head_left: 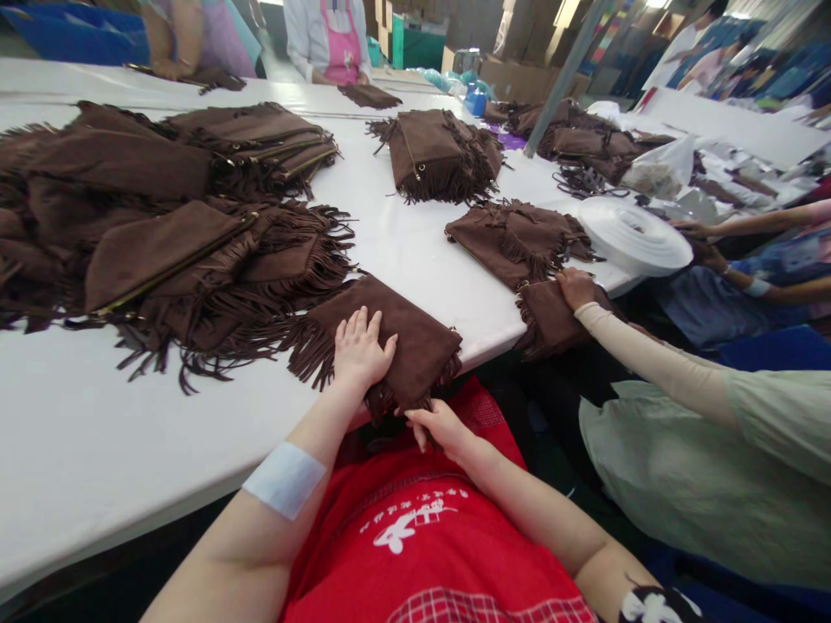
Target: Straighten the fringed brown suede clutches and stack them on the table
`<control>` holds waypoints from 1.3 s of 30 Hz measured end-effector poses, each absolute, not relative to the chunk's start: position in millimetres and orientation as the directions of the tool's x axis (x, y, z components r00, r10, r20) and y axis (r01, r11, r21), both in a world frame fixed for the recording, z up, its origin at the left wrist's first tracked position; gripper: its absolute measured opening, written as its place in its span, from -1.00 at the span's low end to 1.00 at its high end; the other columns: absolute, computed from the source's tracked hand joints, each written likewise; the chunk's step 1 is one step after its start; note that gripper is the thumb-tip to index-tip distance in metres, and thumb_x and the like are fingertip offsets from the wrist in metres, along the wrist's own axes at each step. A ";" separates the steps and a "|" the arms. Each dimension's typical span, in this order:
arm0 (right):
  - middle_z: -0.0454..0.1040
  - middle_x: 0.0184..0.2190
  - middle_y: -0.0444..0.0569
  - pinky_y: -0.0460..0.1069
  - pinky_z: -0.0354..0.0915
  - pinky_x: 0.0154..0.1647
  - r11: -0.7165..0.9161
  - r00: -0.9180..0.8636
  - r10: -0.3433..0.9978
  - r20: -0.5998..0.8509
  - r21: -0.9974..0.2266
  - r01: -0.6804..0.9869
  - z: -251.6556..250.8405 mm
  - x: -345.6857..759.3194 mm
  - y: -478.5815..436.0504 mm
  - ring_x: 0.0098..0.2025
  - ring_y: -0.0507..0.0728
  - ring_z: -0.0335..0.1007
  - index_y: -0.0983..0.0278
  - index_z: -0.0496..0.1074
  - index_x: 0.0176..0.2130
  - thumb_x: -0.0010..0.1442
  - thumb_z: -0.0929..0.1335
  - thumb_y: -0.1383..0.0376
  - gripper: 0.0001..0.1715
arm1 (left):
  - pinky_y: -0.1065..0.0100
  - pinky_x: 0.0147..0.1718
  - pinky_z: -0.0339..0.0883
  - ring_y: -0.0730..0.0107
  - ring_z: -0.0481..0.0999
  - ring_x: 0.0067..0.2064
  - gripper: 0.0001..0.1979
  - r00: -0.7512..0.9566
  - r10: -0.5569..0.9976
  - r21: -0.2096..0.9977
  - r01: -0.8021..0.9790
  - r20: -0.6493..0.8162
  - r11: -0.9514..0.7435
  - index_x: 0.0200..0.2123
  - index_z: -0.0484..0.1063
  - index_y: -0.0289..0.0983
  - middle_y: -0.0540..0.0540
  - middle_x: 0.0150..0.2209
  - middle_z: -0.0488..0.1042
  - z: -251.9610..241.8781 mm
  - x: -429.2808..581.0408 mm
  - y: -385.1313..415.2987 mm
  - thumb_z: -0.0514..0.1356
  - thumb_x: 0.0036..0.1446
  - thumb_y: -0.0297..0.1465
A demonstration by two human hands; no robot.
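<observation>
Left hand (362, 348), near the middle of the frame, lies flat with fingers spread, pressing on a brown fringed pouch (419, 333) without gripping it. At the left of the frame, a heap of similar pouches (117, 169) covers part of the white desk (84, 398). The pouch itself lies at the desk's near edge, lower centre, just above a red apron (480, 541). Here the step in hand seems to be steadying it while its near corner is handled. Right hand (442, 428), slightly lower, has partly curled fingers at that corner; whether they pinch anything cannot be told. The next move would call for even pressure from the flat palm and a sure fingertip hold clear of loose fringe. Farther right, a co-worker's hand (576, 288) rests on another pouch (549, 318).
</observation>
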State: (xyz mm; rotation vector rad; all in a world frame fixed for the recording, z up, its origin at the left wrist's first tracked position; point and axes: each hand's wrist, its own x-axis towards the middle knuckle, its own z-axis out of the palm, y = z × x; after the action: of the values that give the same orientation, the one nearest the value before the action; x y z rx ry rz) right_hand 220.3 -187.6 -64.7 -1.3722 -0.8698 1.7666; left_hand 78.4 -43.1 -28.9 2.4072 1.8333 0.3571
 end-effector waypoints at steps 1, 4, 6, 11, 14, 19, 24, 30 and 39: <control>0.24 -0.83 -0.26 -0.05 0.28 -0.47 -0.510 -0.176 0.857 -0.485 -0.847 -0.150 -66.2 218.9 -189.6 -0.78 -0.05 0.05 0.32 0.48 -0.41 0.04 0.38 0.03 -0.62 | 0.03 0.36 -0.14 0.08 0.04 0.40 -0.32 0.249 0.960 0.218 0.937 0.126 -0.272 0.32 0.17 -0.30 -0.26 0.39 0.06 -28.8 78.2 -43.1 -0.09 0.28 -0.04; 0.26 -0.81 -0.26 -0.07 0.25 -0.52 -0.470 -0.169 0.880 -0.443 -0.861 -0.195 -66.4 216.0 -192.7 -0.77 -0.06 0.04 0.35 0.51 -0.34 0.04 0.39 0.05 -0.61 | 0.02 0.36 -0.15 0.08 0.03 0.40 -0.32 0.249 0.961 0.224 0.936 0.125 -0.271 0.32 0.17 -0.31 -0.28 0.39 0.07 -28.3 77.8 -43.0 -0.09 0.28 -0.05; 0.27 -0.80 -0.23 -0.10 0.12 -0.65 -0.450 -0.143 0.892 -0.429 -0.873 -0.190 -63.7 214.9 -191.7 -0.77 -0.05 0.04 0.35 0.52 -0.35 0.04 0.38 0.04 -0.59 | 0.02 0.36 -0.17 0.08 0.03 0.40 -0.33 0.253 0.958 0.231 0.932 0.132 -0.278 0.32 0.17 -0.32 -0.29 0.39 0.07 -28.1 77.5 -43.1 -0.10 0.28 -0.06; 0.21 -0.85 -0.21 -0.12 -0.04 -0.77 -0.493 -0.047 0.869 -0.492 -0.870 -0.006 -60.0 213.3 -184.1 -0.81 -0.05 0.00 0.31 0.44 -0.59 0.06 0.33 0.12 -0.64 | 0.03 0.37 -0.18 0.07 0.02 0.40 -0.32 0.252 0.959 0.243 0.930 0.127 -0.277 0.33 0.17 -0.33 -0.29 0.39 0.06 -28.0 76.9 -43.4 -0.10 0.28 -0.06; 0.20 -0.87 -0.16 -0.13 0.01 -0.77 -0.577 -0.010 0.811 -0.585 -0.803 0.148 -64.7 213.8 -182.0 -0.81 -0.05 0.03 0.25 0.25 -0.76 0.08 0.27 0.25 -0.57 | 0.03 0.37 -0.18 0.08 0.03 0.40 -0.33 0.253 0.959 0.236 0.931 0.132 -0.278 0.32 0.18 -0.32 -0.29 0.39 0.07 -30.5 76.3 -42.7 -0.10 0.28 -0.05; 0.23 -0.85 -0.16 -0.13 0.06 -0.76 -0.644 -0.038 0.732 -0.680 -0.710 0.285 -79.2 217.3 -183.9 -0.80 -0.03 0.07 0.25 0.30 -0.71 0.05 0.26 0.34 -0.66 | 0.02 0.36 -0.15 0.08 0.04 0.40 -0.34 0.258 0.952 0.227 0.929 0.166 -0.292 0.31 0.19 -0.30 -0.29 0.38 0.09 -35.8 75.9 -41.0 -0.09 0.29 -0.04; 0.31 -0.80 -0.13 -0.09 0.19 -0.65 -0.607 -0.103 0.671 -0.734 -0.624 0.493 -104.2 229.8 -186.6 -0.75 0.02 0.20 0.29 0.44 -0.65 0.02 0.30 0.36 -0.73 | 0.03 0.35 -0.12 0.08 0.07 0.39 -0.35 0.256 0.950 0.209 0.934 0.177 -0.290 0.30 0.20 -0.31 -0.29 0.37 0.11 -34.7 76.6 -42.0 -0.08 0.29 -0.06; 0.53 -0.55 0.03 -0.01 0.38 -0.23 -0.536 0.023 0.736 -0.677 -0.561 0.631 -129.3 255.5 -195.1 -0.31 0.23 0.54 0.30 0.48 -0.58 -0.12 0.40 0.46 -0.91 | 0.04 0.36 -0.10 0.09 0.08 0.38 -0.36 0.252 0.952 0.196 0.938 0.174 -0.284 0.30 0.22 -0.30 -0.27 0.37 0.12 -33.2 76.9 -42.2 -0.08 0.29 -0.07; 0.57 -0.06 0.02 0.09 0.30 0.14 -0.195 -0.011 0.981 -0.195 -0.978 -0.072 -84.8 248.1 -183.3 0.05 0.24 0.43 0.28 0.47 -0.08 -0.07 0.37 0.36 -0.52 | 0.02 0.35 -0.08 0.08 0.09 0.38 -0.37 0.254 0.948 0.205 0.934 0.190 -0.292 0.29 0.23 -0.31 -0.28 0.36 0.14 -32.1 76.9 -41.9 -0.07 0.29 -0.08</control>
State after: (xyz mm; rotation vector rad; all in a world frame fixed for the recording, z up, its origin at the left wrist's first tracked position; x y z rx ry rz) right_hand 248.1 -183.3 -84.8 -1.2944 -1.0580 1.3886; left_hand 76.9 -41.9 -32.1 2.4478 1.8386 0.4288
